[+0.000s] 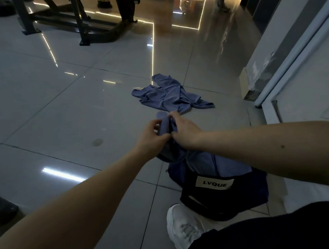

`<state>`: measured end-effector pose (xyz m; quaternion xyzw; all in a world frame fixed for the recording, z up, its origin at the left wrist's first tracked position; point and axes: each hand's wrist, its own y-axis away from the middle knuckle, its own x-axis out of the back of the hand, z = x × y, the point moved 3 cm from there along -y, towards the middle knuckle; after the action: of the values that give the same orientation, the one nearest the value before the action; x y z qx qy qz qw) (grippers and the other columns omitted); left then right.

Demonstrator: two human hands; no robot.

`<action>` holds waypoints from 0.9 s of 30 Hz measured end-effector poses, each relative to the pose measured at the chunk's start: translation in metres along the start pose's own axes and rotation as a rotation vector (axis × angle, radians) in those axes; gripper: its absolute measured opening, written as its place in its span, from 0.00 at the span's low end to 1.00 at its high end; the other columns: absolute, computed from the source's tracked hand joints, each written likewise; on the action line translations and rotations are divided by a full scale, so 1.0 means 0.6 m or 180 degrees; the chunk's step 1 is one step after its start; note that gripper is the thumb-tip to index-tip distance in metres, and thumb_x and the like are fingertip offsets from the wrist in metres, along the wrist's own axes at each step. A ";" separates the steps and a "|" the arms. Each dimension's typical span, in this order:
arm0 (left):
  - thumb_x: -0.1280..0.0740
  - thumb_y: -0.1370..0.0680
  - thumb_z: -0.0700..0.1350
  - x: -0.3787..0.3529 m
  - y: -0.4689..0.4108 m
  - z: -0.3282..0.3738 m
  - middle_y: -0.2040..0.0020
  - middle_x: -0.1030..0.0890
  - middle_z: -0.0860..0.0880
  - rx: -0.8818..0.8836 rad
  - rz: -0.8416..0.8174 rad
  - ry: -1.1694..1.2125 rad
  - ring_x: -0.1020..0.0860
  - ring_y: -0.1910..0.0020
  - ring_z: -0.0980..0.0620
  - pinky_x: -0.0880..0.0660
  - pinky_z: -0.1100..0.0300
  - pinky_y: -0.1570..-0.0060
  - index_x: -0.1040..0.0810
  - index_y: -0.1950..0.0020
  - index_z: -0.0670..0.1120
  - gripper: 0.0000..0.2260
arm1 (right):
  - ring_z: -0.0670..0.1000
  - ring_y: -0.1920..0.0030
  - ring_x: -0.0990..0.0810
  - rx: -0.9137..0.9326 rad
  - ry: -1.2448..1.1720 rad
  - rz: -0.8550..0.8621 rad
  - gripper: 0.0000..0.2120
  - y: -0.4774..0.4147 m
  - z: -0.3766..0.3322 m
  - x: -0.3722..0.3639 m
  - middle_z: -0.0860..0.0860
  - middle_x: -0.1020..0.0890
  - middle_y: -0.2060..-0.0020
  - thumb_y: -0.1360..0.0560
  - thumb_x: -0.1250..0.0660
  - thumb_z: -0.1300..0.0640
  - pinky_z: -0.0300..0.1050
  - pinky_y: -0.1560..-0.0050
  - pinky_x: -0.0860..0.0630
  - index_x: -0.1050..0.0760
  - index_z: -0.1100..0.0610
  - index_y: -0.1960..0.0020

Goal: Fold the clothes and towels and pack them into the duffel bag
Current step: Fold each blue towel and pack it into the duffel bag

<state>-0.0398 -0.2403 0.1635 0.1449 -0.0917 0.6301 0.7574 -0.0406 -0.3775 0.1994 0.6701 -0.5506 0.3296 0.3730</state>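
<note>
Your left hand (pixel 152 133) and right hand (pixel 183 131) meet out in front of you, both pinched closed on the same blue cloth (pixel 164 125), which stands up between them as a narrow bunched roll. The left fingers (pixel 156 123) curl round the roll from its left side, with the thumb tucked against the fabric lower down; the right hand grips it from the right, knuckles up, its fingertips hidden in the folds. From your hands the cloth hangs down and spreads wider, trailing into the open top of the dark duffel bag (pixel 222 201), which sits on the floor just beside your white shoe (pixel 182 229) and under your right forearm. The bag carries a pale label reading LVQUE (pixel 214 183) on the side facing you. How much of the cloth lies inside the bag cannot be told, since your right arm covers part of the opening. Beyond your hands, a second blue garment (pixel 170 94) lies crumpled and unfolded on the grey tiled floor (pixel 63 115), apart from the bag and touching neither hand, though its near edge comes close to the top of the roll you are holding. Farther off at the upper left stands a dark metal frame (pixel 80 19) on the glossy tiles, and a pale wall with a door frame (pixel 298 62) runs along your right side.
</note>
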 end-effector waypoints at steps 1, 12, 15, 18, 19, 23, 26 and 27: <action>0.30 0.23 0.40 -0.007 -0.004 0.009 0.41 0.25 0.45 0.0071 -0.0036 0.0136 0.24 0.53 0.52 0.25 0.60 0.58 0.31 0.28 0.43 0.24 | 0.61 0.43 0.23 0.0011 0.0090 -0.0068 0.19 -0.001 0.003 0.011 0.58 0.23 0.39 0.22 0.37 0.62 0.52 0.48 0.25 0.34 0.55 0.33; 0.44 0.22 0.28 -0.127 -0.027 0.046 0.47 0.24 0.41 0.0369 -0.0770 0.1043 0.23 0.57 0.46 0.24 0.54 0.61 0.30 0.38 0.40 0.15 | 0.54 0.60 0.23 -0.0861 -0.0296 0.0023 0.17 0.025 0.127 0.075 0.51 0.23 0.63 0.28 0.27 0.42 0.45 0.63 0.29 0.26 0.54 0.58; 0.42 0.23 0.27 -0.163 -0.037 0.026 0.44 0.21 0.39 0.0268 -0.1010 0.0780 0.19 0.53 0.40 0.19 0.45 0.54 0.26 0.41 0.41 0.16 | 0.57 0.60 0.22 -0.0976 -0.0149 0.0049 0.12 0.036 0.174 0.074 0.56 0.21 0.62 0.27 0.28 0.51 0.48 0.63 0.29 0.24 0.60 0.57; 0.36 0.24 0.35 -0.178 -0.055 -0.009 0.47 0.17 0.44 -0.0142 -0.0927 -0.0556 0.19 0.49 0.44 0.20 0.48 0.46 0.20 0.43 0.44 0.12 | 0.55 0.61 0.24 -0.1049 0.0053 -0.0091 0.10 0.061 0.211 0.080 0.54 0.22 0.62 0.27 0.30 0.53 0.46 0.66 0.33 0.25 0.59 0.58; 0.34 0.24 0.39 -0.178 -0.062 -0.027 0.47 0.17 0.46 -0.0134 -0.0771 -0.0995 0.20 0.48 0.46 0.21 0.49 0.46 0.20 0.42 0.46 0.11 | 0.55 0.62 0.25 -0.1059 0.0198 -0.0182 0.09 0.071 0.221 0.080 0.53 0.24 0.63 0.27 0.31 0.53 0.45 0.67 0.34 0.26 0.59 0.59; 0.32 0.23 0.48 -0.178 -0.083 -0.084 0.46 0.20 0.49 -0.0051 -0.0537 -0.1882 0.21 0.49 0.47 0.23 0.53 0.52 0.21 0.43 0.48 0.10 | 0.53 0.67 0.28 -0.1018 0.0650 -0.0346 0.12 0.103 0.252 0.067 0.51 0.30 0.62 0.29 0.32 0.54 0.45 0.69 0.35 0.32 0.58 0.66; 0.31 0.23 0.52 -0.194 -0.103 -0.107 0.44 0.24 0.48 -0.0484 -0.0571 -0.2462 0.25 0.45 0.46 0.26 0.54 0.51 0.22 0.41 0.48 0.13 | 0.52 0.61 0.27 -0.1014 0.0766 -0.0584 0.10 0.109 0.269 0.041 0.48 0.30 0.54 0.29 0.33 0.51 0.48 0.62 0.29 0.30 0.55 0.63; 0.31 0.23 0.54 -0.203 -0.109 -0.110 0.43 0.25 0.48 -0.0680 -0.0622 -0.2669 0.26 0.43 0.45 0.27 0.53 0.48 0.23 0.40 0.49 0.15 | 0.52 0.58 0.26 -0.1018 0.0797 -0.0659 0.08 0.108 0.274 0.032 0.48 0.30 0.49 0.28 0.33 0.50 0.49 0.58 0.27 0.27 0.53 0.60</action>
<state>-0.0017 -0.3419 0.0552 0.3168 -0.4414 0.4293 0.7214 -0.0960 -0.5362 0.1418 0.6092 -0.4735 0.2787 0.5718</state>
